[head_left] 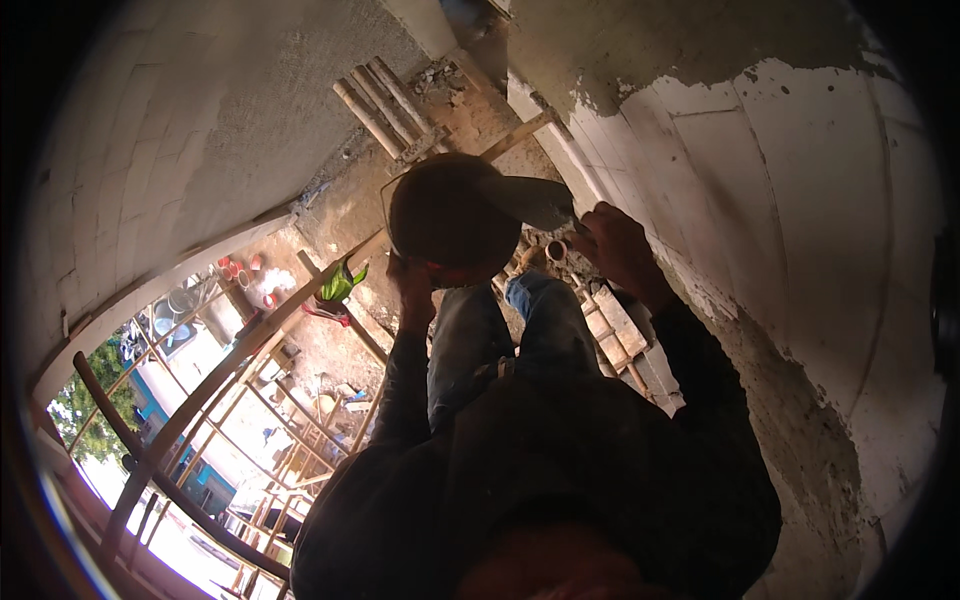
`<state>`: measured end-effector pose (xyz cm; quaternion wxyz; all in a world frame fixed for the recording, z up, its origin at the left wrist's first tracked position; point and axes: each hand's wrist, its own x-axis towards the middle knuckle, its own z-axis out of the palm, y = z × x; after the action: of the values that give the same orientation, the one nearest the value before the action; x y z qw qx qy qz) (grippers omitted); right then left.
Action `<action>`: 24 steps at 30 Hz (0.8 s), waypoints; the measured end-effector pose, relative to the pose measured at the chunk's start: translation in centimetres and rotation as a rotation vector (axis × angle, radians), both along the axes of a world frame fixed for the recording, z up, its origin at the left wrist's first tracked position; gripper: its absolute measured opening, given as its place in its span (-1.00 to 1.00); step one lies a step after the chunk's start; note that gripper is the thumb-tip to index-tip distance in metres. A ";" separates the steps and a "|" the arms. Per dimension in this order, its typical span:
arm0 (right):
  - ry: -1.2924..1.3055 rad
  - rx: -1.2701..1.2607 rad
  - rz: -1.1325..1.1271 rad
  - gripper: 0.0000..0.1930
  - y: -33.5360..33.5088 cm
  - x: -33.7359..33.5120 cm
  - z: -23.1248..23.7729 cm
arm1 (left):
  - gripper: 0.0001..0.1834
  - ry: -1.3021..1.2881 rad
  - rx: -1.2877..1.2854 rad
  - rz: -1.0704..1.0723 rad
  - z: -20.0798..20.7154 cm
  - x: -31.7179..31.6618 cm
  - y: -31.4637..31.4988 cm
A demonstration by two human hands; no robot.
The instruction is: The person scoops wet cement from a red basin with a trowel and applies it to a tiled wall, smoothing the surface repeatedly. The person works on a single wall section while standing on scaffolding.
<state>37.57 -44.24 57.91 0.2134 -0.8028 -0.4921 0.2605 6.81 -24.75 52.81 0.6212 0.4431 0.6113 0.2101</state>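
Observation:
A dark round bucket [440, 215] with a thin wire handle is held up in front of me, its contents too dark to make out. My left hand [413, 292] is closed on its near left side. In my right hand [622, 250], beside the right-hand wall, is the handle of a trowel [540, 200]. The trowel's broad dark blade reaches left to the bucket's right rim. Part of my left hand's fingers is hidden by the bucket.
To the right a block wall [770, 170] is partly coated with grey mortar. Another wall [230, 130] rises at left. Wooden poles [385, 105] lie ahead; bamboo scaffolding [290, 430] spans the bright opening at lower left. A green and red bundle [340, 285] hangs on a beam [250, 345].

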 end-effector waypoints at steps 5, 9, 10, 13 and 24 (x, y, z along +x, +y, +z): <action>-0.248 -0.055 0.145 -0.77 4.0 -0.6 -8.5 | -0.40 0.016 0.129 -0.127 -2.4 4.6 -0.8; 0.011 -0.031 0.179 -0.74 3.7 -0.8 -12.0 | -0.40 -0.196 0.274 -0.193 -3.8 7.7 -0.9; 0.071 -0.042 0.186 -0.73 3.6 -1.0 -12.3 | -0.41 -0.171 0.217 -0.194 -3.8 7.9 -1.0; 0.107 -0.041 0.096 -0.70 3.0 -1.1 -11.7 | -0.42 -0.118 0.096 -0.177 -4.3 7.9 -0.4; 0.326 0.150 0.057 -0.74 7.5 -3.3 -14.7 | -0.46 -0.049 -0.002 0.042 -12.6 0.1 2.6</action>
<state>34.30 -36.73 43.22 0.3423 -0.7173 -0.4918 0.3557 6.89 -22.12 40.20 0.6319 0.4241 0.6052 0.2335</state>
